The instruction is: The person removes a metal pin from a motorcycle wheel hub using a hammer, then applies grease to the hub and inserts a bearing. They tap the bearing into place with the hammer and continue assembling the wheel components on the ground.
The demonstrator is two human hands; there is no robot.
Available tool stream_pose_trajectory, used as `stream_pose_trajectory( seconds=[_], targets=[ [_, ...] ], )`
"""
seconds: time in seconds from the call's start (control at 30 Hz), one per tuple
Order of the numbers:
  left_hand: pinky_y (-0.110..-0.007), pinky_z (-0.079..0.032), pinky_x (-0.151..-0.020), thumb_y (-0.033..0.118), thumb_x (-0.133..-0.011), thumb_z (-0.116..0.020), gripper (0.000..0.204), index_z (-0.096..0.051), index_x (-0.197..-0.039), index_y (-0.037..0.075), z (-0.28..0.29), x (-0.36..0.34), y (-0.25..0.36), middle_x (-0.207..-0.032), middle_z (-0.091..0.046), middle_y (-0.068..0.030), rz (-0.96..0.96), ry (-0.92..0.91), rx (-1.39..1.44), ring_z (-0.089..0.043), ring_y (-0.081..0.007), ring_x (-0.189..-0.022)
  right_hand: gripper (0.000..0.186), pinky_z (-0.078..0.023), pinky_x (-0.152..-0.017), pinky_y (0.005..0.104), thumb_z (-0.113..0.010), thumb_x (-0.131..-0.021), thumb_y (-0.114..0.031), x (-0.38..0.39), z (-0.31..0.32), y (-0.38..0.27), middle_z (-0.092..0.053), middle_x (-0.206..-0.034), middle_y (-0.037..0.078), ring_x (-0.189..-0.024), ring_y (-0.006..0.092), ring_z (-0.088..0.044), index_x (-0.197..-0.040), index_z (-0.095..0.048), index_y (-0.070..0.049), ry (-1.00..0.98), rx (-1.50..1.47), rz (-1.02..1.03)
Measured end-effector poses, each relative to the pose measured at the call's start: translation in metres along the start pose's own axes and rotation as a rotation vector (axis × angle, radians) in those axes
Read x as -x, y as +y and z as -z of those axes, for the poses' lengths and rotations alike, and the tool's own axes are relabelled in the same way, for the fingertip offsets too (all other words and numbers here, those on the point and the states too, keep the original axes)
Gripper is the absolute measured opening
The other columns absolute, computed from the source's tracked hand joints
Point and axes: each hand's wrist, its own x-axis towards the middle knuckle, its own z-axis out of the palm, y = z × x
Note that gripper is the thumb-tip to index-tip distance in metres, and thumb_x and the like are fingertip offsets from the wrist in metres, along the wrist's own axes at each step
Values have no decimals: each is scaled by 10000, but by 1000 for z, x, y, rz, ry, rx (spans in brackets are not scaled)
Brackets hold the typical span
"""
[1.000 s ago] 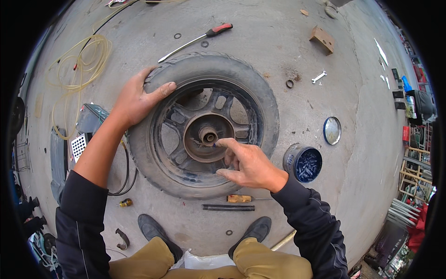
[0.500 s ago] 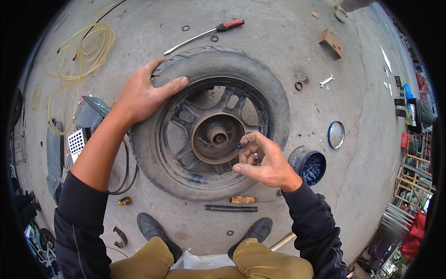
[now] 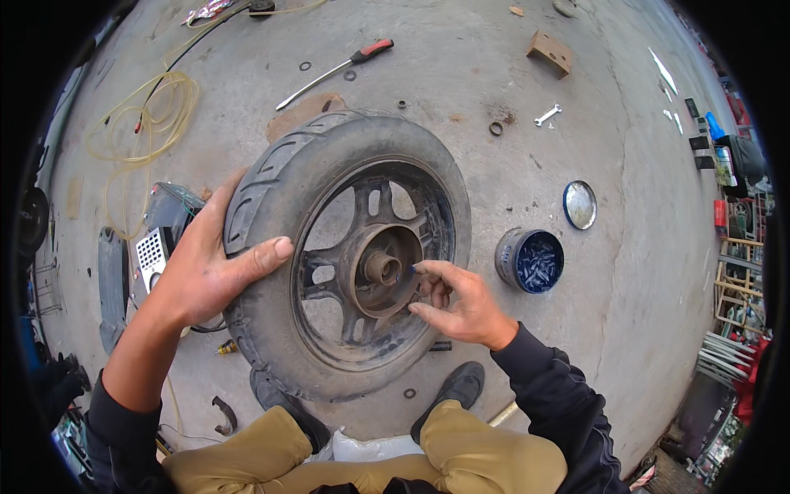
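Note:
A black scooter-type wheel with a worn tyre (image 3: 276,309) is tilted up on the concrete, its open side turned toward the right. My left hand (image 3: 202,280) grips the tyre's left side, thumb on the sidewall and fingers over the tread. At the wheel's middle is a rusty drum (image 3: 362,284) with a raised hub (image 3: 381,267) inside it. By the drum's right edge is my right hand (image 3: 465,305), thumb and index finger apart and the other fingers curled. Dark blue grease shows on the index fingertip. Nothing is visibly held there.
Right of the wheel stands a tub (image 3: 504,262) of blue grease, with its lid (image 3: 580,206) beyond. A spanner (image 3: 547,115), a ring (image 3: 495,128), a metal bracket (image 3: 550,54) and a red-handled tool (image 3: 372,51) lie farther off. Coiled hose (image 3: 177,95) lies at far left.
The wheel, nearly flat before, has been tipped up by my left hand and shifted left. My right hand stays close to the drum, slightly lower in view.

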Motion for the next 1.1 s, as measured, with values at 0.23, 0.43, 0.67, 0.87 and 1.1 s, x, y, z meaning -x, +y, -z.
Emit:
stream_pose_trajectory(
  seconds=[0.23,0.43,0.67,0.87,1.1],
  targets=[
    [-419,-379,-1186,467,-883,-806,1057,-276,-1575,-131,-29,47,33,-1476,-533,-321,104,92,-20,-539,-361,-1382,588,-525,-638,287,-865,-783,-16,21,6,7,-656,-962,84,-685,152,-610,-1324,-635,-38,-3,-4,222],
    [-417,-372,-1184,460,-869,-815,1032,-307,-1565,-108,-52,67,56,-1459,-543,-258,125,194,85,-532,-320,-1360,622,-567,-660,356,-851,-809,-73,22,14,12,-661,-1028,103,-758,249,-692,-1378,-602,-100,-59,-2,230],
    [-413,-366,-1184,417,-851,-820,1005,-335,-1564,-99,-65,76,65,-1468,-535,-242,161,267,111,-523,-309,-1363,652,-577,-689,393,-858,-785,-83,21,15,22,-673,-1100,128,-859,327,-702,-1383,-600,-102,-55,35,349],
    [-411,-362,-1186,392,-861,-819,989,-332,-1562,-108,-65,71,73,-1469,-535,-239,150,267,111,-521,-301,-1361,581,-579,-694,388,-850,-788,-63,31,8,12,-672,-1103,129,-839,307,-702,-1332,-649,-94,-37,-13,344],
    [-412,-359,-1188,384,-856,-824,987,-335,-1559,-105,-66,69,75,-1468,-537,-231,156,265,138,-521,-299,-1361,576,-526,-631,323,-866,-780,-43,34,13,1,-652,-984,112,-719,212,-623,-1314,-652,-28,44,-107,247]
  ],
)
